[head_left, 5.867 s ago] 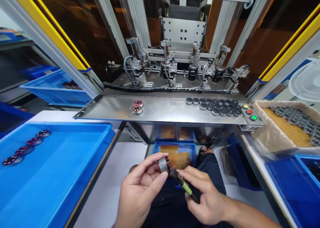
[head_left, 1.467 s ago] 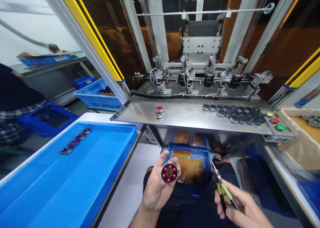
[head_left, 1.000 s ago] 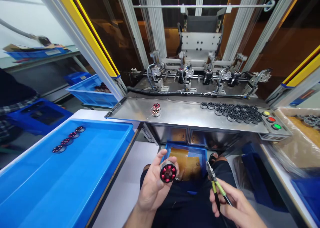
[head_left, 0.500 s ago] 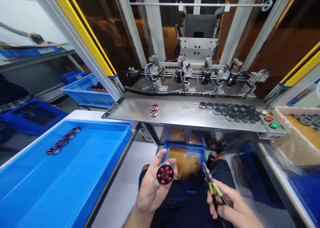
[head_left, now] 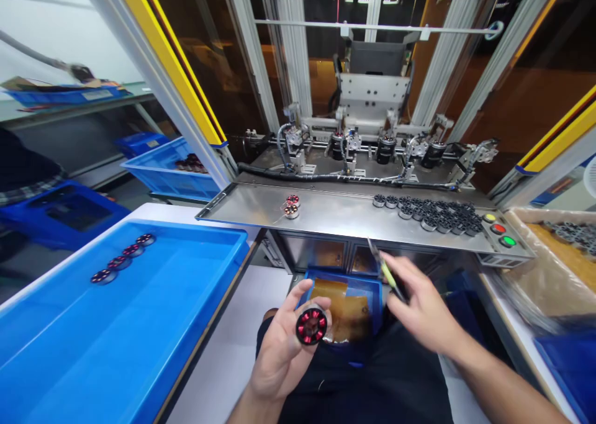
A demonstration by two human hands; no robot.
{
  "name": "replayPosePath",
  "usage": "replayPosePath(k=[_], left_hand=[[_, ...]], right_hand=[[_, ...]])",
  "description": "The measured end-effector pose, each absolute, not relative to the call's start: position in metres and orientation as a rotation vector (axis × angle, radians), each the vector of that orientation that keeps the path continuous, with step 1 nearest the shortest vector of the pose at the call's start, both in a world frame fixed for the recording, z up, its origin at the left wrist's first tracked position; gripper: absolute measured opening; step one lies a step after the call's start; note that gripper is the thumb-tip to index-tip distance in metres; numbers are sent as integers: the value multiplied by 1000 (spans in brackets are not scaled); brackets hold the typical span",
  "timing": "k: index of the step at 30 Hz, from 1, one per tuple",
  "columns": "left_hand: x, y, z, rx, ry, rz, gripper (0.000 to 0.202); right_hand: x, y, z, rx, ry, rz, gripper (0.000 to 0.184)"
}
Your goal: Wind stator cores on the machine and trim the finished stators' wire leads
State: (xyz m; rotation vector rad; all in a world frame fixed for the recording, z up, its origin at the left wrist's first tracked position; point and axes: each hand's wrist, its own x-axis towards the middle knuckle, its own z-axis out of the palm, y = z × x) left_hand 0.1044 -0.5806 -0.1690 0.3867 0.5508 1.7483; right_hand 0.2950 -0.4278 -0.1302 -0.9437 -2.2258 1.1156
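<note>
Above my lap, my left hand [head_left: 284, 349] grips a motor stator [head_left: 311, 325], a round black-rimmed part wound with red wire, its face turned towards me. My right hand [head_left: 416, 303] is closed around side cutters [head_left: 387, 272] with green and black handles, their tips pointing up near the front edge of the machine's metal shelf [head_left: 339, 216]. Two wound stators [head_left: 292, 207] with loose wire ends lie on the left part of that shelf. Several more wound stators [head_left: 119, 262] stand in a row in the large blue tray [head_left: 139, 312] on my left.
Many unwound black cores [head_left: 440, 215] are grouped on the shelf's right part, beside yellow, red and green buttons [head_left: 498, 229]. A winding machine [head_left: 372, 144] stands behind. Below the shelf sits a blue bin [head_left: 379, 287]. On the right is a plastic-lined box [head_left: 549, 275] of parts.
My right hand has moved up and forward with the cutters, towards the shelf edge. My left hand still holds the stator in nearly the same place. The camera view has shifted slightly.
</note>
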Motion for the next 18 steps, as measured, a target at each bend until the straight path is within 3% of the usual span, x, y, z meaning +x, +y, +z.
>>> replayPosePath(k=[3,4,11,15,18], left_hand=[[104,-583,-168,395,622,1768,60],[104,-587,-166,384,686,1782,61],[50,-676,-155,302,1515,1882,70],[-62,-721,-161,305,2239,1683,73],[-156,-725,-177,119,2533,1695,65]], right_hand=[[235,-372,-115,-1127,-2525,403,64],[214,-356,-114,-1143,-2569,332,60],[128,-298,-126,-1077,-2639,93,33],[125,-299,-138,-998,-2601,8,40],[132,-347,-177,-720,-2412,-9,51]])
